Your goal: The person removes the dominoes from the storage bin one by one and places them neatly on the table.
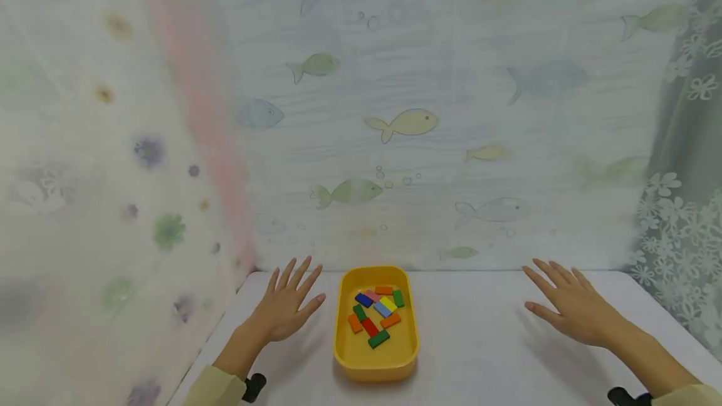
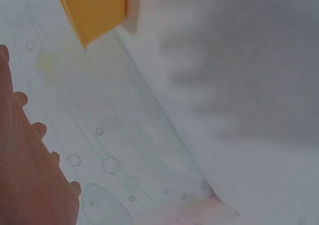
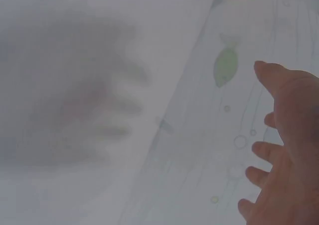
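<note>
In the head view a yellow plastic tray (image 1: 376,365) stands on the white table between the two hands. Small flat blocks lie loose inside it, among them a red block (image 1: 370,327), a dark blue block (image 1: 363,300), a yellow block (image 1: 388,304) and several green and orange ones. To the tray's left hovers the left hand (image 1: 286,311), fingers spread, holding nothing. The right hand (image 1: 575,306) is farther off on the right, also spread and without anything in it. The left wrist view catches a corner of the tray (image 2: 97,13); the right wrist view shows the right hand (image 3: 294,130) above its shadow.
A white cloth covers the table (image 1: 474,343). Behind it hangs a pale curtain (image 1: 451,161) printed with fish, and another curtain (image 1: 84,218) with flower prints runs along the left. Lacy white flowers on a sheer grey curtain (image 1: 685,230) border the right side.
</note>
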### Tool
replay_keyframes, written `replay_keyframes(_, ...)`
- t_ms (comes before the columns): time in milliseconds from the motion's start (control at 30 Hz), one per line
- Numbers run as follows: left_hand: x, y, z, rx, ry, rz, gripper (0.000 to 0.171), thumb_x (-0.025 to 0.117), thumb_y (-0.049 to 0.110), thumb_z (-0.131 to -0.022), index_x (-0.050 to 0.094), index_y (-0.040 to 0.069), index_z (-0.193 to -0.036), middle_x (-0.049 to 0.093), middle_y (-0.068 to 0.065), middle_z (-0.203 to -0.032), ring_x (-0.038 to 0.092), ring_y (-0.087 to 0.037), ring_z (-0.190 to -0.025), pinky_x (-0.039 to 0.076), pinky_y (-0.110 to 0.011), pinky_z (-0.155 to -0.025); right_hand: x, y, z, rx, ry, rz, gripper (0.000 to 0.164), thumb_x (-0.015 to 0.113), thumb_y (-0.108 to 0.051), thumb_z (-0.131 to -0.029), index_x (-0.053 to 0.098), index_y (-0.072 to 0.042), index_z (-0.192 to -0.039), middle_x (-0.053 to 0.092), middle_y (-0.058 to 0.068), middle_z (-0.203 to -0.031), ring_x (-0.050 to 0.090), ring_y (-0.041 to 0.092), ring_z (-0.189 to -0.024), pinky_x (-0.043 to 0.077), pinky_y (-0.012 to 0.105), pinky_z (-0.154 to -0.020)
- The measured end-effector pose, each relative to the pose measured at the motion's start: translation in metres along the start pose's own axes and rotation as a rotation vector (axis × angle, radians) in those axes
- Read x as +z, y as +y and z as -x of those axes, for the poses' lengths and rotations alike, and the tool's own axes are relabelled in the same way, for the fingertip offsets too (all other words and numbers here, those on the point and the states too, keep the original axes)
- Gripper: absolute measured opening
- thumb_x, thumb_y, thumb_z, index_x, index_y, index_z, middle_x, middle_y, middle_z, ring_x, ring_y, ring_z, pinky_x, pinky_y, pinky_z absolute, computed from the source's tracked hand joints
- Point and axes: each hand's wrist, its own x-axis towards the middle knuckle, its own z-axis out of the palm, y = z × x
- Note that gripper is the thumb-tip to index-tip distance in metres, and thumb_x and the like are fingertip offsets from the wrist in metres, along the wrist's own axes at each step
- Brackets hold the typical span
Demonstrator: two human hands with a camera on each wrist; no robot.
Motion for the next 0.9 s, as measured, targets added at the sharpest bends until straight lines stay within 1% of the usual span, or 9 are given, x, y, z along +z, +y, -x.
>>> replay_keyframes(67, -0.003, 0.001, 0.0, 0.009, 0.01, 0.016, 0.068, 0.038, 0.059, -0.106, 0.028, 0.024, -0.164, 0.016, -0.008, -0.171, 0.009, -0.041, -0.156, 0.004, -0.07, -0.12, -0.002, -0.004, -0.002, -0.031, 0.018, 0.005, 0.073, 0.068, -0.042, -0.098, 0.043, 0.0, -0.152, 0.037, 0.029, -0.155, 0.033, 0.055, -0.138, 0.023, 0.074, -0.109)
replay_keyframes(133, -0.005, 0.002, 0.001, 0.014, 0.015, 0.019, 0.069, 0.038, 0.06, -0.106, 0.027, 0.025, -0.164, 0.016, -0.008, -0.171, 0.009, -0.04, -0.157, 0.005, -0.07, -0.12, -0.003, -0.009, -0.005, -0.045, 0.02, 0.011, 0.073, 0.07, -0.041, -0.096, 0.045, 0.0, -0.151, 0.039, 0.028, -0.154, 0.036, 0.054, -0.137, 0.029, 0.072, -0.106)
replay_keyframes(233, -0.006, 0.004, 0.002, 0.021, 0.018, 0.026, 0.069, 0.039, 0.061, -0.105, 0.027, 0.026, -0.164, 0.015, -0.006, -0.172, 0.009, -0.039, -0.157, 0.007, -0.07, -0.12, -0.004, -0.015, -0.007, -0.05, 0.02, 0.007, 0.073, 0.072, -0.04, -0.095, 0.046, -0.001, -0.15, 0.041, 0.027, -0.152, 0.039, 0.053, -0.135, 0.033, 0.072, -0.103)
replay_keyframes(400, -0.003, 0.006, 0.008, 0.018, -0.009, 0.067, 0.07, 0.037, 0.062, -0.105, 0.03, 0.024, -0.163, 0.013, -0.003, -0.172, 0.01, -0.038, -0.157, 0.008, -0.07, -0.12, -0.005, -0.027, -0.008, -0.045, 0.023, -0.028, 0.07, 0.074, -0.038, -0.094, 0.048, -0.003, -0.149, 0.044, 0.024, -0.151, 0.043, 0.051, -0.133, 0.038, 0.072, -0.1)
replay_keyframes(567, 0.002, 0.008, 0.015, 0.0, -0.033, 0.106, 0.072, 0.034, 0.063, -0.105, 0.029, 0.022, -0.163, 0.015, -0.005, -0.172, 0.01, -0.038, -0.157, 0.009, -0.069, -0.121, -0.004, -0.042, -0.009, -0.055, 0.037, -0.09, 0.064, 0.073, -0.037, -0.095, 0.052, -0.004, -0.147, 0.047, 0.02, -0.147, 0.045, 0.046, -0.132, 0.042, 0.07, -0.097)
replay_keyframes(667, 0.002, 0.013, 0.017, -0.01, -0.05, 0.135, 0.073, 0.032, 0.064, -0.105, 0.027, 0.022, -0.164, 0.014, -0.004, -0.172, 0.008, -0.036, -0.157, 0.009, -0.067, -0.122, -0.003, -0.054, -0.011, -0.054, 0.041, -0.14, 0.061, 0.072, -0.035, -0.096, 0.053, -0.003, -0.145, 0.049, 0.019, -0.145, 0.047, 0.042, -0.131, 0.045, 0.066, -0.098)
replay_keyframes(800, 0.002, 0.022, 0.018, -0.009, -0.064, 0.169, 0.071, 0.035, 0.061, -0.106, 0.026, 0.02, -0.164, 0.014, -0.003, -0.172, 0.01, -0.035, -0.157, 0.011, -0.065, -0.123, -0.002, -0.07, -0.016, -0.06, 0.036, -0.214, 0.058, 0.071, -0.033, -0.098, 0.055, -0.001, -0.143, 0.051, 0.015, -0.141, 0.051, 0.037, -0.127, 0.05, 0.058, -0.097)
replay_keyframes(900, 0.003, 0.03, 0.018, -0.006, -0.082, 0.192, 0.071, 0.037, 0.059, -0.106, 0.025, 0.019, -0.164, 0.014, -0.002, -0.172, 0.01, -0.034, -0.157, 0.011, -0.064, -0.123, 0.0, -0.083, -0.021, -0.07, 0.016, -0.271, 0.057, 0.069, -0.035, -0.099, 0.055, 0.0, -0.142, 0.051, 0.013, -0.139, 0.053, 0.035, -0.126, 0.051, 0.057, -0.097)
